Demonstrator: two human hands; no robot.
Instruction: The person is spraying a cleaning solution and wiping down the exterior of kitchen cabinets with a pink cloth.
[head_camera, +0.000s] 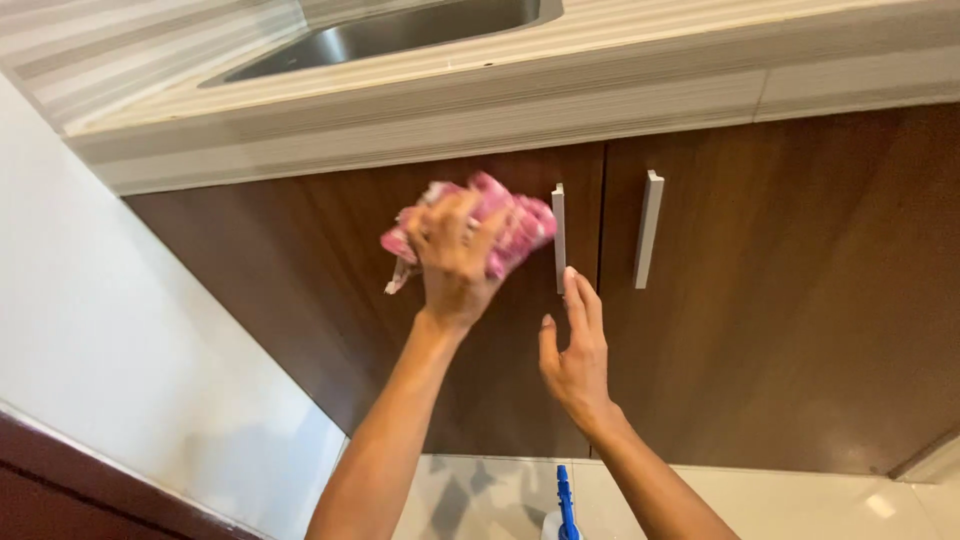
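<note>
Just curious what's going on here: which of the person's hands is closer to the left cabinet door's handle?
Right. The right hand has its fingertips just below the left door handle; the left hand, clutching a pink cloth, is farther left.

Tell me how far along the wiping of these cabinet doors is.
Nothing shows as finished; no wiped patch can be told apart. In hand: the left hand presses a pink cloth on the left cabinet door, while the right hand hovers below its handle. The right cabinet door is untouched.
</note>
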